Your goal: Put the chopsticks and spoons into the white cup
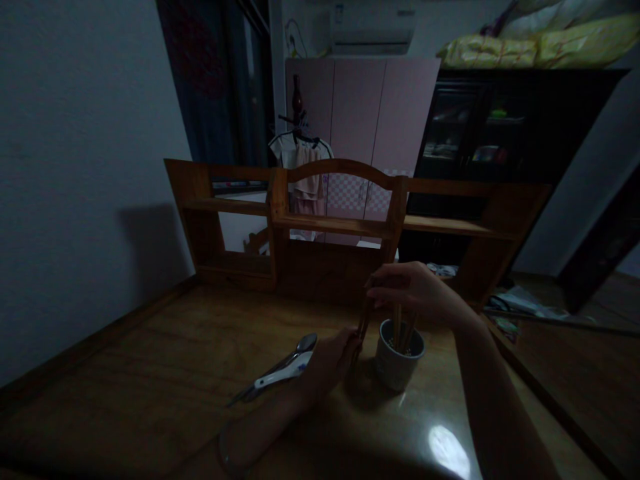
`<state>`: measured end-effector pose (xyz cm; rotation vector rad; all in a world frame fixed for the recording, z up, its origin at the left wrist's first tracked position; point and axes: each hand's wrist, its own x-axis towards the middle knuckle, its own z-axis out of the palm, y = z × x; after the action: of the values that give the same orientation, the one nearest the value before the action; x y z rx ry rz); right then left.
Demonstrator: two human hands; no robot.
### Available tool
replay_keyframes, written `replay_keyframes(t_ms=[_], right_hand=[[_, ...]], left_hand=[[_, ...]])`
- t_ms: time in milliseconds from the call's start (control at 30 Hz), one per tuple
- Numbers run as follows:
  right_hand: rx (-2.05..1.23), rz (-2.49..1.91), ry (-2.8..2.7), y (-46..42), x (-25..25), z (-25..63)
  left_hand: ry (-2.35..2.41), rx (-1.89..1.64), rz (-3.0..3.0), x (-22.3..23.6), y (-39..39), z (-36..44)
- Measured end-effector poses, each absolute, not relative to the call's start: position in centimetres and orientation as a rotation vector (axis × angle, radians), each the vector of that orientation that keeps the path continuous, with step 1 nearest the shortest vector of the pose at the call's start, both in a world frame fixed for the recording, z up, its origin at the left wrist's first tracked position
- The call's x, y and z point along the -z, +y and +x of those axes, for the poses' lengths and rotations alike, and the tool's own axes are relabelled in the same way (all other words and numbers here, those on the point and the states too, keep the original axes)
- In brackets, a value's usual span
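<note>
Reddish-brown chopsticks (364, 319) stand nearly upright between my two hands, left of the cup; how many is hard to make out in the dim light. My left hand (327, 363) is closed around their lower part, near the tabletop. Up at their top end, my right hand (413, 288) pinches them with its fingertips. Below the right hand is a grey cup (397, 373) holding several light wooden chopsticks (397, 325). Left of my left hand lie a metal spoon (307, 343) and a white ceramic spoon (277, 377), partly covered by that hand.
A wooden shelf unit (333, 225) runs along the back of the glossy wooden table (165, 373). A white wall (90, 167) borders the left side. Farther off are clothes on a stand (306, 167), a pink wardrobe (356, 113) and a dark cabinet (550, 127).
</note>
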<state>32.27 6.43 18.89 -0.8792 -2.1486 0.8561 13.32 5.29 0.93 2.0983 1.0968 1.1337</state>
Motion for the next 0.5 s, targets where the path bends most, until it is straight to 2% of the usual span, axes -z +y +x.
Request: replay_keyframes(t_ms=[500], right_hand=[[-0.882,-0.907,-2.115,6.61,-18.84,32.14]], left_hand=[[1.063,-1.092,2.083,-1.22,5.12,13.25]])
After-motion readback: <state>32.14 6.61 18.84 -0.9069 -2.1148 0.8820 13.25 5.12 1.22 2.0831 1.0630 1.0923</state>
